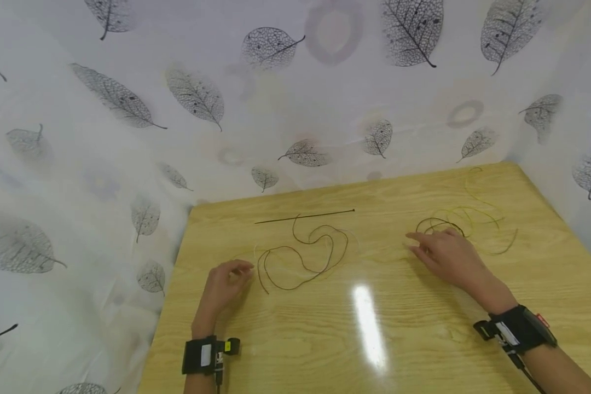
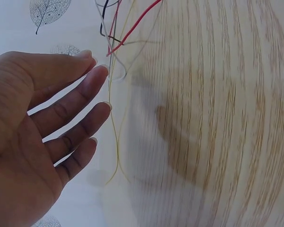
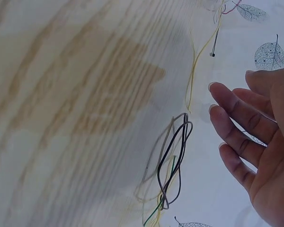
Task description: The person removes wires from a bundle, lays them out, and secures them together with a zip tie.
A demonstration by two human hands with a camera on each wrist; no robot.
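Observation:
My left hand [image 1: 222, 287] hovers over the left part of the table, fingers loosely bent with nothing between them. Just past its fingertips lie thin wires: a red one [image 2: 135, 29], a black one [image 2: 102, 26], a white one [image 2: 117, 78] and a yellow one [image 2: 114, 127]. My right hand [image 1: 450, 257] is over the table's right part, its fingers loosely extended and empty. In the right wrist view, a looped black wire [image 3: 181, 158] lies near those fingers, with yellow wire [image 3: 194, 71] and a bit of green wire [image 3: 154, 210].
A black cable tie [image 1: 305, 216] lies straight behind the left wires on the wood-grain table [image 1: 295, 339]. More yellow wire [image 1: 482, 200] spreads toward the back right corner. White leaf-print sheeting [image 1: 325, 93] rises behind and beside the table.

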